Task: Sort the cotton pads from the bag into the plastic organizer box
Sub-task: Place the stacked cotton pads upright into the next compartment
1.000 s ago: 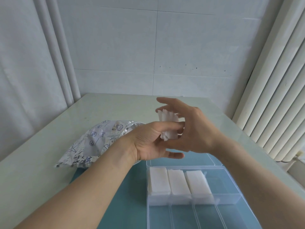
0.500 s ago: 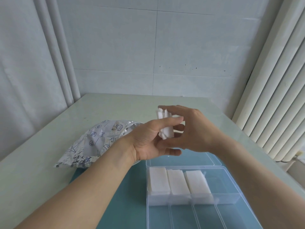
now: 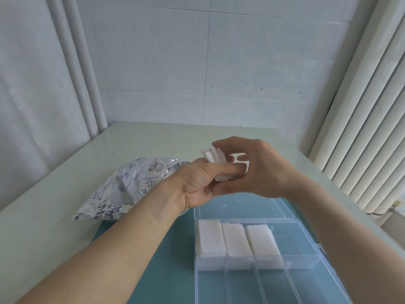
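A small stack of white cotton pads is held upright above the table between both hands. My left hand curls its fingers round the stack's lower part. My right hand pinches the stack from the right, index finger over its top and thumb below. The clear plastic organizer box lies below, lid open toward the back. Three of its far compartments hold flat piles of cotton pads; the fourth far compartment and the near row look empty. The printed silver bag lies on its side to the left.
A teal mat lies under the box on the pale green table. Tiled wall stands behind, white pipes at the left, a ribbed radiator at the right.
Both hands have closed tighter round the pad stack and dropped slightly. The left fingers now wrap across the stack's front.
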Action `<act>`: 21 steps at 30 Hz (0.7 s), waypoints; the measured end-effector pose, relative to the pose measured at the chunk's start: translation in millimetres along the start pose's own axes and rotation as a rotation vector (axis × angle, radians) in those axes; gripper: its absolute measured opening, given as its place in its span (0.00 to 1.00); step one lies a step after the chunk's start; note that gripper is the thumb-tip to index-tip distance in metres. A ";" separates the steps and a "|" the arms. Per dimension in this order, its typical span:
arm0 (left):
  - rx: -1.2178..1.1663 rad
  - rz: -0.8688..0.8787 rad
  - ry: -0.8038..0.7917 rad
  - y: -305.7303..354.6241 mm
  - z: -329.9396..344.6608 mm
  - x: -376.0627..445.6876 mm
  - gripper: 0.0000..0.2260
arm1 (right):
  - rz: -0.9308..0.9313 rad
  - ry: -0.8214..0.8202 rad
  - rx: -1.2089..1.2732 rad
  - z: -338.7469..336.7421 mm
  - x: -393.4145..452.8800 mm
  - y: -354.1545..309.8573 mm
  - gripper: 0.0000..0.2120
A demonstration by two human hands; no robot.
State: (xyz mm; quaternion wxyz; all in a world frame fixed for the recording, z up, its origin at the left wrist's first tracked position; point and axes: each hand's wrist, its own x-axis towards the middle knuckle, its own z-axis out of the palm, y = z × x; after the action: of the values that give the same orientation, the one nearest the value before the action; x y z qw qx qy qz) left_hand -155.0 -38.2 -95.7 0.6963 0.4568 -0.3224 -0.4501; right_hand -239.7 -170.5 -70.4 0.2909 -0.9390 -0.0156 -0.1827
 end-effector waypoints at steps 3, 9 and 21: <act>-0.045 0.020 -0.011 2.4 1.1 -2.6 0.09 | -0.008 0.045 0.012 2.1 0.7 -0.4 0.39; 0.080 -0.086 0.045 6.2 3.3 -6.4 0.08 | -0.018 0.035 -0.006 -1.9 -0.1 1.8 0.41; -0.010 -0.088 0.207 5.1 -2.3 -1.9 0.01 | -0.007 0.092 -0.064 -7.0 -2.6 -3.7 0.40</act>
State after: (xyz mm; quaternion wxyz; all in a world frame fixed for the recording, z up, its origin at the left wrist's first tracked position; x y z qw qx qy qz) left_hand -152.0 -34.7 -92.0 0.7077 0.5112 -0.2258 -0.4322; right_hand -245.0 -171.1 -64.0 0.2606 -0.9384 0.0004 -0.2269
